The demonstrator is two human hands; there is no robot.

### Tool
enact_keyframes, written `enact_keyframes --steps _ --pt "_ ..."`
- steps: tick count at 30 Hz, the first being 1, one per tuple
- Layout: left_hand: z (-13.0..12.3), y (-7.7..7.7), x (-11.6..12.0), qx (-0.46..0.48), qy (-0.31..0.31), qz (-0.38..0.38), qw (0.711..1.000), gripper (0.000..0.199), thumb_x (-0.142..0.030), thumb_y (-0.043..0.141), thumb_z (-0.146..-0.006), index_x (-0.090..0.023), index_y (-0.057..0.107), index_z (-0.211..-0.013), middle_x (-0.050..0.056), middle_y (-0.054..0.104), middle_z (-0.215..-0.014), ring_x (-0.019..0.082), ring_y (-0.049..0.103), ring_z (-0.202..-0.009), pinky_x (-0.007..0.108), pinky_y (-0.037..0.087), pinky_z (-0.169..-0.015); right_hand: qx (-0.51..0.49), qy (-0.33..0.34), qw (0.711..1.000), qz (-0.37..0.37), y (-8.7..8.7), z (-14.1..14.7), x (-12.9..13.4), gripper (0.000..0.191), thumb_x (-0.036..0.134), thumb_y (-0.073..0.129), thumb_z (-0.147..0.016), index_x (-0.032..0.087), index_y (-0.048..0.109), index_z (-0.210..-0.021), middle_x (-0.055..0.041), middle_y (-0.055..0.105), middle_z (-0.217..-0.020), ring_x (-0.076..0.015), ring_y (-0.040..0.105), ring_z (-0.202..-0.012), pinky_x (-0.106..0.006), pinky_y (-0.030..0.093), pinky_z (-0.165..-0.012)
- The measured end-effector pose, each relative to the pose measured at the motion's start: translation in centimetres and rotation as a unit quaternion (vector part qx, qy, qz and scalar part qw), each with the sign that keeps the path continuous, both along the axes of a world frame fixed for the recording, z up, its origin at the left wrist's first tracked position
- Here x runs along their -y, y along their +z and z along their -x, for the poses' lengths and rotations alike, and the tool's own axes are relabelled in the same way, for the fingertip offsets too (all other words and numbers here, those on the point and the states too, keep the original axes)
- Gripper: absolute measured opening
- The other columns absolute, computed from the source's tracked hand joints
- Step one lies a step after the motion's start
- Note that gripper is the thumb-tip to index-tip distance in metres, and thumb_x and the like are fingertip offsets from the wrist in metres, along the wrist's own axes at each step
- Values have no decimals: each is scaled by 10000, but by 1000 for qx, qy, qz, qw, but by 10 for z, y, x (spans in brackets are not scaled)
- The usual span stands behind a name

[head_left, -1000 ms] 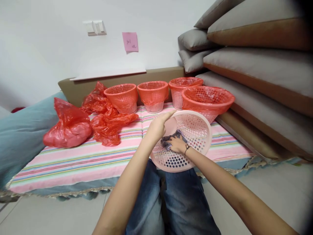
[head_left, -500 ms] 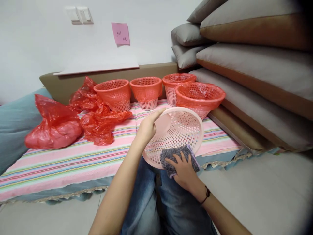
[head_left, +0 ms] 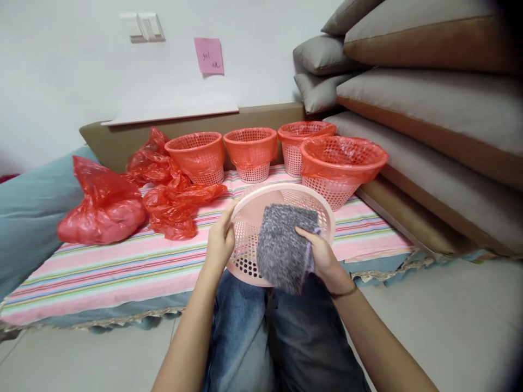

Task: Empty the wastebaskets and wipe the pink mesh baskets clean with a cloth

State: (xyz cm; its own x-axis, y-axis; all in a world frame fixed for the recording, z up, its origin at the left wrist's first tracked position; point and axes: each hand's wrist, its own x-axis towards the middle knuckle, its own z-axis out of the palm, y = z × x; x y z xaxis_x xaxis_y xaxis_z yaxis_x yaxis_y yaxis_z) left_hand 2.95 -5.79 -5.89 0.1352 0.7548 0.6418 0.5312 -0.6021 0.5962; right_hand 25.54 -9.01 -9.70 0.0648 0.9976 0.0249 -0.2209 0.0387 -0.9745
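Curled around the rim of the pale pink perforated basket (head_left: 247, 244), the left hand (head_left: 221, 238) grips it; the right hand (head_left: 322, 253), thumb uppermost, pinches the grey cloth (head_left: 285, 246) in front of its opening.

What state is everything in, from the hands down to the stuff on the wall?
Pale pink basket, unlined, tilted
Left hand, gripping its rim
Grey cloth, held up
Right hand, gripping it
Four other baskets, lined in red
Left red bag, filled
Cushions, stacked
Pink note, stuck up
Switches, on or off unclear
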Motion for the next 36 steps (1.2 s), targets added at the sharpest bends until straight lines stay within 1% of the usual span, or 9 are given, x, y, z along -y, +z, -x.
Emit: enact_keyframes --steps 3,5,9,12,15,20,28,33,36 --pt "9 -16 3 23 31 -1 999 628 -54 430 -785 -202 540 -1385 59 613 -1380 222 552 -1303 402 419 -1128 186 -25 969 -159 3 22 -54 479 384 465 -895 173 599 -1303 -86 619 -1353 -271 552 -1259 -482 377 -1125" --pt "13 -23 6 33 46 -3 998 600 -74 442 -805 -208 544 -1380 61 624 -1367 221 561 -1293 395 432 -1116 394 -14 892 -220 -5 40 -80 531 300 488 -881 190 526 -1399 -81 499 -1484 -307 383 -1402 -524 228 -1190" --pt "20 -36 14 52 73 5 996 546 -117 444 -847 -211 545 -1376 72 629 -1356 226 568 -1286 411 437 -1110 674 95 720 -134 -45 62 -107 605 263 515 -867 289 455 -1468 -20 328 -1598 -434 75 -1485 -665 -38 -1151" --pt "27 -48 19 75 87 18 993 520 -146 453 -864 -200 541 -1374 88 621 -1364 235 556 -1300 422 422 -1122 704 148 693 -42 -75 68 -116 553 318 469 -896 321 484 -1448 -33 321 -1601 -465 95 -1475 -704 -44 -1117" --pt "32 -56 22 97 92 27 991 513 -150 462 -862 -194 545 -1366 93 619 -1364 234 546 -1311 410 414 -1130 701 155 696 -25 -87 71 -120 552 322 477 -882 305 512 -1432 -48 319 -1600 -482 88 -1471 -709 -71 -1109" --pt "35 -66 23 135 106 31 985 496 -167 475 -862 -195 553 -1351 93 632 -1345 239 562 -1293 405 430 -1121 677 194 710 -1 -77 81 -104 537 360 455 -900 337 499 -1435 -25 371 -1576 -482 132 -1462 -745 -2 -1094" --pt "40 -79 26 151 135 31 979 472 -200 469 -887 -197 522 -1355 99 599 -1380 231 534 -1322 400 414 -1134 571 310 759 -50 -54 58 12 685 208 481 -765 289 493 -1446 -10 315 -1600 -452 142 -1476 -748 70 -1116" --pt "40 -70 30 83 157 13 984 470 -188 467 -894 -195 490 -1363 121 623 -1324 245 594 -1242 413 484 -1056 461 337 819 -64 -46 11 92 654 142 537 -619 258 680 -1246 -37 553 -1440 -365 255 -1472 -622 44 -1201" --pt "39 -52 32 -3 185 -15 983 487 -148 467 -879 -186 469 -1365 134 636 -1263 262 615 -1181 457 496 -1022 322 223 920 -24 -66 -28 122 558 260 618 -645 232 715 -1194 -118 619 -1354 -377 457 -1358 -593 304 -1148"
